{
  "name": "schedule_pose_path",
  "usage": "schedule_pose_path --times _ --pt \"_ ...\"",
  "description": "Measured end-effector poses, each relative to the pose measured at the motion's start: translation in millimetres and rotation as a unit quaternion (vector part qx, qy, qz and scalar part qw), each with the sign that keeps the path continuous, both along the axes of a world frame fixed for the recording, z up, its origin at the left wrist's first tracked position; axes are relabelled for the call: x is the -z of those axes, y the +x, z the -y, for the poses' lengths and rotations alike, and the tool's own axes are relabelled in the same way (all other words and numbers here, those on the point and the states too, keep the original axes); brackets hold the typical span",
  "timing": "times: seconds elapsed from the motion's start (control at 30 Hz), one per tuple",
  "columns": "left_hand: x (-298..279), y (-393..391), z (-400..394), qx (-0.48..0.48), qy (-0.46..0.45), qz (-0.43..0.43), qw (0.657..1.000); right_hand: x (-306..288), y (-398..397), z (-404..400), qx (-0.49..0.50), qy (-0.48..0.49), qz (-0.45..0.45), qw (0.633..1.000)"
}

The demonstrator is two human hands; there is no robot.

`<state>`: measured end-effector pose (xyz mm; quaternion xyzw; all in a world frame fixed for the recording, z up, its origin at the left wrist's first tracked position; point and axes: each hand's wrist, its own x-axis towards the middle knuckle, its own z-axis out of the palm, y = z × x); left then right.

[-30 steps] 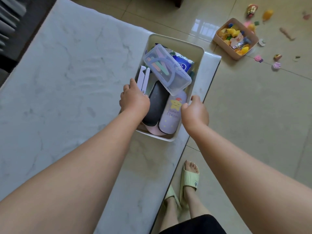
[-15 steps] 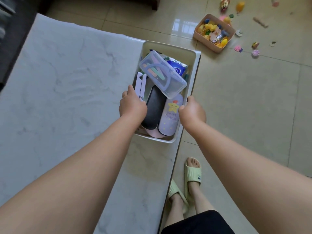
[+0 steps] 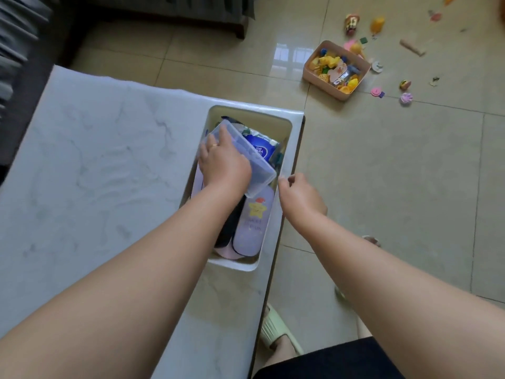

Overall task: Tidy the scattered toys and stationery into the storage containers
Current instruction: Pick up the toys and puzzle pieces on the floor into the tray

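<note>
A white storage bin [image 3: 287,149] stands at the right edge of the marble table [image 3: 95,165]. It holds a clear plastic box [image 3: 259,170], a lilac pencil case with a star [image 3: 252,222], a black case [image 3: 229,225] and a blue packet [image 3: 259,150]. My left hand [image 3: 222,160] lies flat on top of the clear box, fingers straight. Just off the bin's right rim hovers my right hand [image 3: 297,195], fingers loosely curled and holding nothing. On the floor far right, a pink tray [image 3: 310,71] is full of small toys.
Several small toys [image 3: 404,86] lie scattered on the tiled floor around the pink tray. A dark sofa [image 3: 164,9] runs along the top. My feet in green slippers [image 3: 276,332] stand beside the table's right edge.
Both hands let go of the bin's sides. My left hand moved up onto the clear box; my right hand lifted off the rim. The bin now sits at the table's corner.
</note>
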<state>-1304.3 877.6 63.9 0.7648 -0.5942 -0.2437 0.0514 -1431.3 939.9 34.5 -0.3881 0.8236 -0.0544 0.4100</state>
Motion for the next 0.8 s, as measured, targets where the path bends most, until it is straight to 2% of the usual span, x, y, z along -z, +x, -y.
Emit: schedule_pose_path --times 0.2,0.3,0.33,0.43,0.63,0.8 --pt "-3 -146 52 0.107 -0.001 0.01 0.994 0 -127 74 0.025 -0.027 -0.01 0.999" --pt "8 -222 74 0.121 0.046 0.008 0.992 0 -209 102 0.012 -0.042 -0.008 0.999" --pt "12 -271 91 0.127 0.054 0.001 0.99 -2 -260 118 0.016 -0.05 -0.007 0.999" --pt "19 -328 115 0.137 0.074 0.01 0.988 -1 -329 135 0.008 -0.047 -0.01 0.999" --pt "22 -421 169 0.173 0.098 0.008 0.98 6 -420 181 0.021 -0.042 -0.019 0.999" --pt "28 -462 240 0.223 0.094 0.055 0.969 13 -454 255 -0.004 -0.056 -0.021 0.998"
